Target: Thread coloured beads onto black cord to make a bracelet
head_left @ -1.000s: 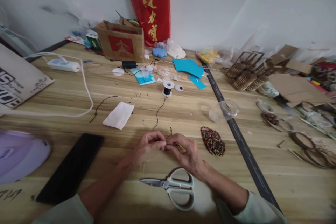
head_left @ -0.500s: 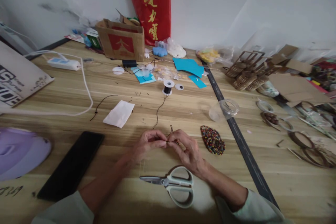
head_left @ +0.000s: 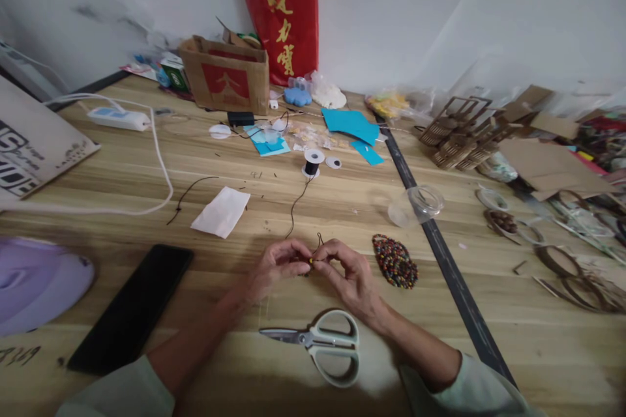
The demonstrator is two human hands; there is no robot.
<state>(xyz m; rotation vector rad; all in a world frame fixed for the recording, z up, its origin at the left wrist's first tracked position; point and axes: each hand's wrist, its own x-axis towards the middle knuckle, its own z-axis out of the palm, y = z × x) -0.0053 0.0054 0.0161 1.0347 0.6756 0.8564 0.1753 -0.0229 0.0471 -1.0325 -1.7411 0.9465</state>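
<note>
My left hand (head_left: pixel 282 262) and my right hand (head_left: pixel 348 273) meet fingertip to fingertip above the table. Both pinch a dark cord (head_left: pixel 292 215) with a tiny yellow bead (head_left: pixel 310 261) between them. A small loop of the cord stands up behind my right fingertips. The cord runs back to a white spool (head_left: pixel 312 163) wound with black thread. To the right of my right hand lies a coiled heap of multicoloured beads (head_left: pixel 395 261). Scissors with pale green handles (head_left: pixel 313 337) rest just below my hands, blades toward the left.
At the left are a black phone (head_left: pixel 132 306), a purple object (head_left: pixel 42 287), a white paper (head_left: pixel 222 212) and a power strip (head_left: pixel 119 118). A clear plastic container (head_left: pixel 417 204) sits right of centre. Behind stand a cardboard box (head_left: pixel 227 78) and blue sheets (head_left: pixel 349 125); woven baskets (head_left: pixel 460 133) are back right.
My right fingers have shifted slightly and opened out a little. The yellow bead now shows between my fingertips.
</note>
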